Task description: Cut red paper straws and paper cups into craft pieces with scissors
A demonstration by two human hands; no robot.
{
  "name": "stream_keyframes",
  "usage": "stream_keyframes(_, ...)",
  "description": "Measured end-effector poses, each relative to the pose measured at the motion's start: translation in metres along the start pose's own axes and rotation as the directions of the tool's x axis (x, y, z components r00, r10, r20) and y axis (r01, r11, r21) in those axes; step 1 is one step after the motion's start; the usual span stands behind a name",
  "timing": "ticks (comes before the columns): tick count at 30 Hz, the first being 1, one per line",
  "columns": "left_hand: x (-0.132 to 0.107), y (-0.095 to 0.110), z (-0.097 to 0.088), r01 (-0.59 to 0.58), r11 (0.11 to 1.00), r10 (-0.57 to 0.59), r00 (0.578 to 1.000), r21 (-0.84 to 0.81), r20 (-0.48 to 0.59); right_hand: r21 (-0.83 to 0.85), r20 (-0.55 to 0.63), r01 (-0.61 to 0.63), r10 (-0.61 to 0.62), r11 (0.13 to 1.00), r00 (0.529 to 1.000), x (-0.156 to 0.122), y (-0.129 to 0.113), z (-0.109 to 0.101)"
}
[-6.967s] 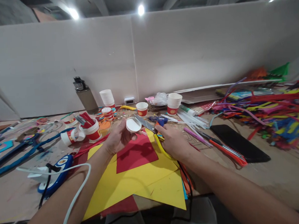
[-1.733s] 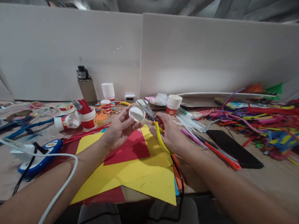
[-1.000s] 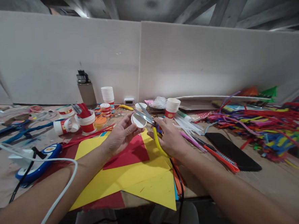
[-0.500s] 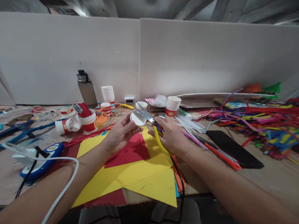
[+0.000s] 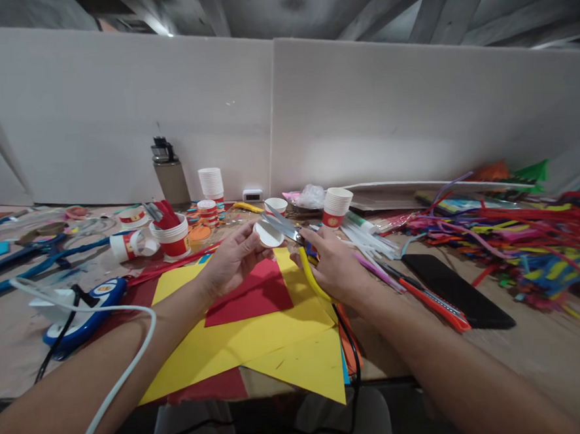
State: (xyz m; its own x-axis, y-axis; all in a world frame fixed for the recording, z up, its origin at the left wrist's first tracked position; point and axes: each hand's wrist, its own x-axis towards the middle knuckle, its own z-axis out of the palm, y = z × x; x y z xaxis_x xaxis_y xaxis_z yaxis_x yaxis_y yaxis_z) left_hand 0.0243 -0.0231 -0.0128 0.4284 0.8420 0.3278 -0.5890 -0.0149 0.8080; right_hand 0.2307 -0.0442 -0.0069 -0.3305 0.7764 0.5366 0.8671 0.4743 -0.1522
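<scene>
My left hand (image 5: 231,258) pinches a shallow, round white paper piece (image 5: 268,235) by its left edge; it looks like a cut-down cup bottom. My right hand (image 5: 339,261) is wrapped around the yellow handle of a pair of scissors (image 5: 287,227). The blades point left and lie across the upper right edge of the white piece; whether they bite into it I cannot tell. Below both hands, a red paper sheet (image 5: 250,297) lies over yellow paper (image 5: 200,353). Just behind the blades stands a small white and red paper cup (image 5: 276,207).
Stacked paper cups (image 5: 337,204) stand to the right, with another stack (image 5: 211,182) at the back left. A cutter knife (image 5: 435,303) lies beside a black phone (image 5: 456,288). Colourful pipe cleaners (image 5: 532,241) pile up at right. A white cable (image 5: 151,317) crosses my left forearm.
The scissor blades have come slightly closer together at the white piece, which is tilted a little differently. The whole view has shifted slightly; both hands keep their holds.
</scene>
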Motion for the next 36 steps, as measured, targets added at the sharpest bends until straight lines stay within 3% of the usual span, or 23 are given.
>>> stream_keyframes(15, 0.0006, 0.0014, -0.0055, 0.041, 0.999, -0.042, 0.998, 0.019, 0.051, -0.081, 0.000, 0.037, -0.037, 0.996, 0.999, -0.0011, 0.0034, -0.0003)
stream_keyframes(27, 0.0008, 0.0026, -0.0030, 0.018, 1.000, -0.018, 1.000, -0.001, -0.022, -0.128, 0.030, 0.019, -0.015, 0.992, 0.999, -0.0020, 0.0029, 0.0001)
stream_keyframes(36, -0.0004, 0.0010, -0.0044, 0.083, 0.996, -0.084, 0.994, 0.012, 0.072, -0.067, 0.066, 0.060, -0.056, 0.996, 0.996, -0.0019, 0.0013, -0.0037)
